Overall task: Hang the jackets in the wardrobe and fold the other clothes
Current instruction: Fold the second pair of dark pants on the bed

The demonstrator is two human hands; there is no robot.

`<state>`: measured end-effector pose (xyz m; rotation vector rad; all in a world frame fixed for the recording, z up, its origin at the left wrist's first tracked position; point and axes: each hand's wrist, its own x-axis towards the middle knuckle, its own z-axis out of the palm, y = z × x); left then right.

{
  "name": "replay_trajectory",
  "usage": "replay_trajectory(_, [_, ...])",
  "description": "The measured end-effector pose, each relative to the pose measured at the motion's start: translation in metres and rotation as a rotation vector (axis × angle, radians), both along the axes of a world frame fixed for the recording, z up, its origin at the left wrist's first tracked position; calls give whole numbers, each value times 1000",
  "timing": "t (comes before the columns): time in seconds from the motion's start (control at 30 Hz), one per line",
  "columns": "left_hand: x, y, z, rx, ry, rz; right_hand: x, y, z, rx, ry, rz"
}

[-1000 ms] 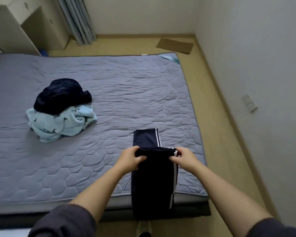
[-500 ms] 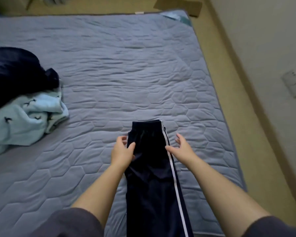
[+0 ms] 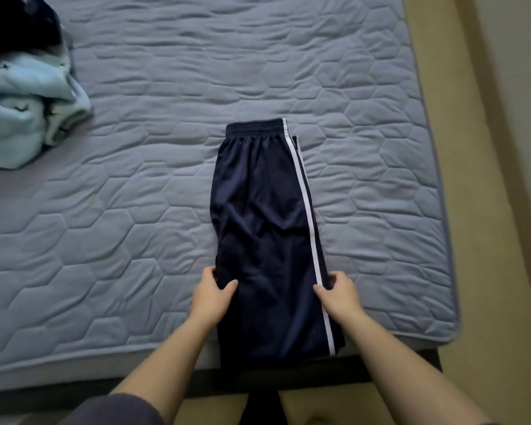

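Observation:
Navy track trousers (image 3: 264, 216) with a white side stripe lie flat on the grey quilted mattress (image 3: 135, 210), waistband away from me, legs hanging over the near edge. My left hand (image 3: 212, 294) pinches the trousers' left edge, thumb on top. At the right edge, beside the stripe, my right hand (image 3: 337, 294) grips the fabric the same way. A light blue garment (image 3: 22, 111) with small dark prints lies crumpled at the far left, with a dark navy garment (image 3: 16, 23) piled on top of it.
The mattress ends close on the right, where a strip of tan floor (image 3: 472, 210) runs along a pale wall (image 3: 521, 118). The bed's dark frame (image 3: 319, 375) shows under the near edge.
The view has tilted down and closer to the bed. Both hands slid from near the waistband down toward me along the trousers' sides and now grip the edges lower down.

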<state>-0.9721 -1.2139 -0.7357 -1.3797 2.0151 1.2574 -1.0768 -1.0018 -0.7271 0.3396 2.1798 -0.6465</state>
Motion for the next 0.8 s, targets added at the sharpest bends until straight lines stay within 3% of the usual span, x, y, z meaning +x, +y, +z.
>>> replay_trajectory(0.17, [42,34,-11,-113,37,60,36,21,-19,-49,61,12])
replay_trajectory(0.33, [50,53,-20,-161,-49,99,51,31,-31,-5,116,57])
replay_trajectory(0.4, [41,53,-11,-302,-11,105,50,25,-21,20,263,99])
replay_trajectory(0.5, [19,39,0,-667,227,-158,34,7,-8,77,673,456])
replay_trajectory(0.6, [-26,21,-3,-818,412,-480,1,-37,-10,24,846,767])
replay_trajectory(0.7, [-70,6,-26,-835,376,-765,-35,-82,-33,72,861,987])
replay_trajectory(0.8, [-75,-15,-70,-808,177,-841,-54,-83,-74,209,748,1052])
